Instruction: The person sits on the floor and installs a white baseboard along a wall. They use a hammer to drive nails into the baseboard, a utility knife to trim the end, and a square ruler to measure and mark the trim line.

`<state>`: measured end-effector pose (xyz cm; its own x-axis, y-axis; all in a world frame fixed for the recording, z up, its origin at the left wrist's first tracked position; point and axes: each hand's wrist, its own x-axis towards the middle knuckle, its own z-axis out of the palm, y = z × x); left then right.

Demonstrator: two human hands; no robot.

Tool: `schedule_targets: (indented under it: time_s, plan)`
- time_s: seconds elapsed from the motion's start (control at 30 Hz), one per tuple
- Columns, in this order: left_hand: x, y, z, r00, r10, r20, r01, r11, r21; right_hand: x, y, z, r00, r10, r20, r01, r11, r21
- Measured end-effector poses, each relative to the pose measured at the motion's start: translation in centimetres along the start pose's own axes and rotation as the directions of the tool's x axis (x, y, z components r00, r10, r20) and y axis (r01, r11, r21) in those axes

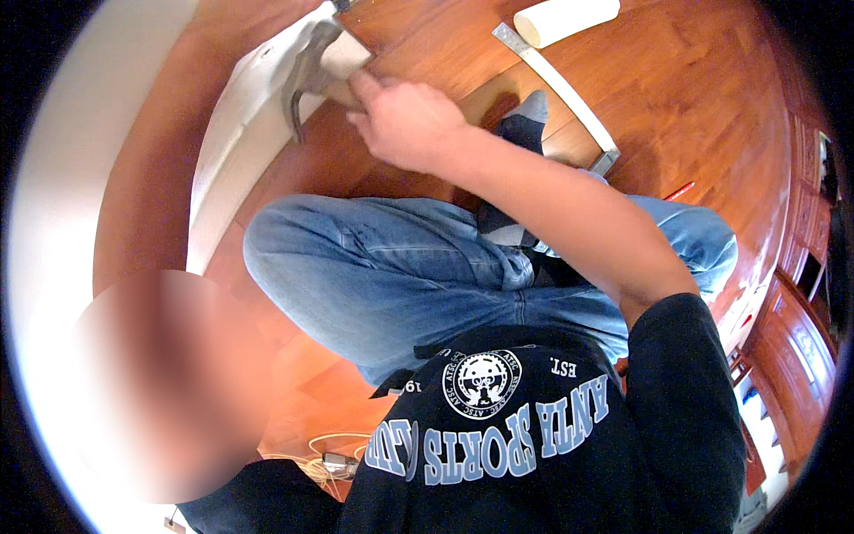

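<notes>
Far left we have the wall (53, 187), with the pale skirting (253, 111) at its foot. The left hand (258, 11) is up at the far edge of view, beside the wall; its fingers are cut off, so we cannot tell if it is gripping the small dark thing near them. We suppose it is placed there to steady something.

Next, just off the skirting, the hammer (311, 71), a little smeared. The right hand (405, 125) is closed around its handle close to the head, likely for control over force in a tight spot. The legs (382, 258) are folded on the floor (676, 98), which we judge keeps both hands low by the wall.

Right of these, the square (560, 84) lies flat, its far end near the white roll (574, 20): probably laid aside but within reach. A red rod (680, 190) lies farther right, beside the knee.
</notes>
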<state>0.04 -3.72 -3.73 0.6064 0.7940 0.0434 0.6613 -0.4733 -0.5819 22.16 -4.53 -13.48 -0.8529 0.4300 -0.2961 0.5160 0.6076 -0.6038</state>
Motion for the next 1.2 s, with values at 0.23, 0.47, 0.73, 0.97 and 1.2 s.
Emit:
schedule_targets:
  time_s: [0.23,0.47,0.73,0.97,1.2]
  plan:
    - [0.2,-0.1,0.6,0.999,-0.006,-0.039,0.007,1.000,0.017,4.2,1.0,1.0,0.993,0.114,-0.035,-0.112,0.993,0.047]
    - [-0.2,0.3,0.1,1.000,-0.012,0.005,0.012,1.000,0.008,2.3,-0.4,2.4,0.999,0.044,-0.020,-0.042,0.996,0.075]
    - [0.5,0.5,0.6,0.999,-0.014,-0.029,0.013,0.999,-0.035,0.9,2.3,0.0,0.995,0.071,-0.067,-0.069,0.997,0.027]
    - [0.0,0.1,0.2,0.999,-0.009,-0.030,0.011,0.999,0.047,2.8,0.9,2.6,0.996,0.019,-0.090,-0.014,0.998,0.055]
    - [-0.3,0.4,0.6,0.999,-0.033,-0.024,0.033,0.999,0.032,1.4,0.3,3.5,0.990,-0.127,-0.054,0.127,0.992,0.000]
